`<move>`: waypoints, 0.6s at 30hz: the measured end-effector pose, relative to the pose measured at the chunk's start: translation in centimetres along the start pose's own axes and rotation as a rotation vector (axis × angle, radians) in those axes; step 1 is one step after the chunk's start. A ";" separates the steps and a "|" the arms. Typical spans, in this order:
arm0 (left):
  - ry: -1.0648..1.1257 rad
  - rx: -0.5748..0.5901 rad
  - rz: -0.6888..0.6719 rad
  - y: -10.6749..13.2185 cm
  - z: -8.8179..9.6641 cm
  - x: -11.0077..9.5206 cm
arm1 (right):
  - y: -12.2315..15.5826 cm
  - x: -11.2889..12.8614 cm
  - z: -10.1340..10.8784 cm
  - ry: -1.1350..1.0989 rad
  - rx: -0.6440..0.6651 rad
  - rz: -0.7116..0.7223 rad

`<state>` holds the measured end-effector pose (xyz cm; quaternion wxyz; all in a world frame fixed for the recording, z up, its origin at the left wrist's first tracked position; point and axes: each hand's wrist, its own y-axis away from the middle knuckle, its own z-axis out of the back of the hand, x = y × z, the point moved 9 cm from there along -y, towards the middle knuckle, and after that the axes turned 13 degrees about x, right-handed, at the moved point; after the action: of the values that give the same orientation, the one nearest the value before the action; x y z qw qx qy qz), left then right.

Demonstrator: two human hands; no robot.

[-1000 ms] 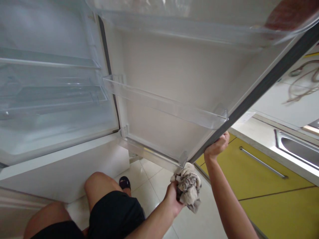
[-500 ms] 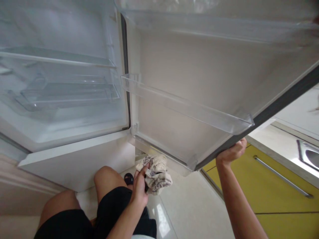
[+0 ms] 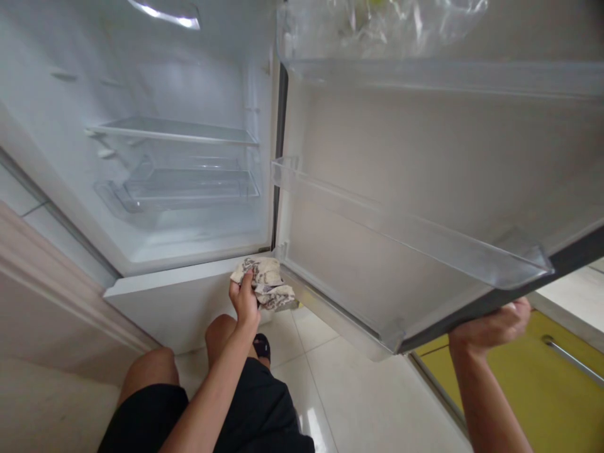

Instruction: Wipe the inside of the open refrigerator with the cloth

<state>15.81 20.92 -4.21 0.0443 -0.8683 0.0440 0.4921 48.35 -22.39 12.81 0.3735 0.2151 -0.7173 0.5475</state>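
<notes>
My left hand (image 3: pixel 245 299) is closed on a crumpled cream cloth (image 3: pixel 267 283) with a dark pattern. It holds the cloth near the hinge-side lower corner of the open fridge door (image 3: pixel 358 145), in front of the fridge's bottom edge. At the right, my right hand (image 3: pixel 493 327) grips the door's lower outer edge, with its fingers partly hidden behind the dark seal (image 3: pixel 509 296). A clear door shelf (image 3: pixel 415 233) runs across the lower half of the door.
Inside the fridge are a glass shelf (image 3: pixel 174 130) and a clear drawer (image 3: pixel 189 184). A plastic bag (image 3: pixel 406 25) sits in the upper door rack. Yellow cabinets (image 3: pixel 533 390) stand at the right. My knees are close to the white lower panel (image 3: pixel 174 308).
My left hand has moved the cloth up and left, toward the door's hinge corner. My right hand still holds the door edge. The view has shifted left, showing more of the fridge inside.
</notes>
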 end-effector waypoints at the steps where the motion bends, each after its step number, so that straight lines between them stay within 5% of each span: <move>1: -0.018 -0.001 -0.024 -0.6 0.2 -0.5 | 0.0 0.0 0.0 -0.002 -0.004 -0.009; 6: -0.307 0.095 -0.284 -1.9 -1.1 -6.0 | 0.3 0.9 -0.2 0.043 0.007 -0.059; 10: -0.836 0.381 -0.652 -0.7 -7.3 -11.0 | 0.5 1.6 -0.3 0.053 0.000 -0.054; 14: -1.407 0.883 -0.570 0.0 -14.5 -7.8 | 0.3 1.4 -0.4 0.018 0.011 -0.024; 18: -1.650 1.154 -0.338 -0.1 -17.6 -3.6 | 0.2 0.8 -0.3 -0.003 0.010 -0.032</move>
<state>28.93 18.97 7.90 0.5414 -0.0993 0.1071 0.8280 47.78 -21.95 13.37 0.3799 0.2293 -0.7116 0.5448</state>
